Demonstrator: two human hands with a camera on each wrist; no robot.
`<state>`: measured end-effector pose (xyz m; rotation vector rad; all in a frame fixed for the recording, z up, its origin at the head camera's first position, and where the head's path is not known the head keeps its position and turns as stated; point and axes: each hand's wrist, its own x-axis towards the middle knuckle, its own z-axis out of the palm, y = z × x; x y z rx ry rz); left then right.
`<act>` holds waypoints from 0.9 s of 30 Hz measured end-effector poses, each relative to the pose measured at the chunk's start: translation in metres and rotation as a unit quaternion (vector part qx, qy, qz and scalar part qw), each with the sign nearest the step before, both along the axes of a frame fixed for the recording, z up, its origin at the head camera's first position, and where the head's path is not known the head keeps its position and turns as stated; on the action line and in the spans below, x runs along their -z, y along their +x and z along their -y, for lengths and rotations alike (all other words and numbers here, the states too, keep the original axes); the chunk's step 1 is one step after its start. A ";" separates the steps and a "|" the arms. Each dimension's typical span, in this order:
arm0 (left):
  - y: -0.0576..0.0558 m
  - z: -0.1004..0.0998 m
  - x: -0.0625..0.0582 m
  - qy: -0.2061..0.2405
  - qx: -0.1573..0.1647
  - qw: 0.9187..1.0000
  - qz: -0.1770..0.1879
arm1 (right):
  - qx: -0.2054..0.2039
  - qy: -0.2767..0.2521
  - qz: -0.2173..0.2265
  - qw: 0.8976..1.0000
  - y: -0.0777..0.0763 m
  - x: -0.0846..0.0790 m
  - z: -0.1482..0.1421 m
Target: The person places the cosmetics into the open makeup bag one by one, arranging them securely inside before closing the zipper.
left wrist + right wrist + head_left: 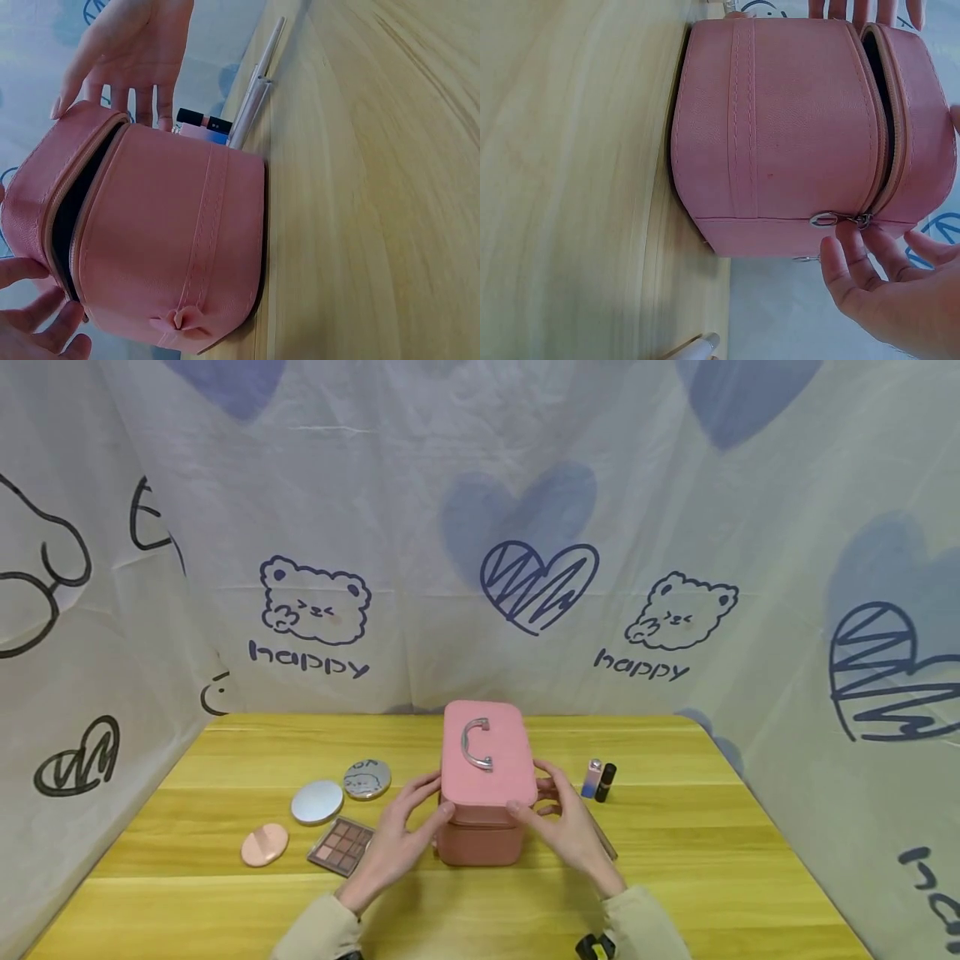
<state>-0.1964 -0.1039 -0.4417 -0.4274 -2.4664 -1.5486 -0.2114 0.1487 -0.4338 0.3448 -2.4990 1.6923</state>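
Observation:
A pink makeup case (487,843) stands upright on the table, its lid (491,752) on top with a silver handle (474,745). The zipper is parted along the near side, leaving a dark gap under the lid. My left hand (401,835) rests against the case's left side, thumb at the lid's near corner and fingertips by the gap. On the other side, my right hand (573,831) touches the lid's near right corner with its thumb. Its other fingers lie along the side, close to a metal zipper pull (823,219) in the right wrist view. The case's inside is hidden.
Left of the case lie an eyeshadow palette (341,846), a pink puff (264,845), a silver round compact (317,802) and a patterned round compact (366,779). To the right are a black lipstick (605,783), a pink-and-blue tube (591,778) and slender sticks (255,97). A printed cloth hangs behind.

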 end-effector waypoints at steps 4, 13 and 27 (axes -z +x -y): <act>0.002 0.000 -0.002 0.008 -0.007 1.000 0.007 | 0.001 0.010 0.008 1.000 0.000 0.000 0.001; 0.003 -0.001 -0.005 0.050 -0.026 0.998 0.017 | 0.013 0.032 0.001 0.999 0.001 0.000 0.002; 0.000 -0.009 -0.013 0.107 0.006 0.994 -0.026 | 0.065 0.204 -0.322 0.922 0.008 -0.001 0.026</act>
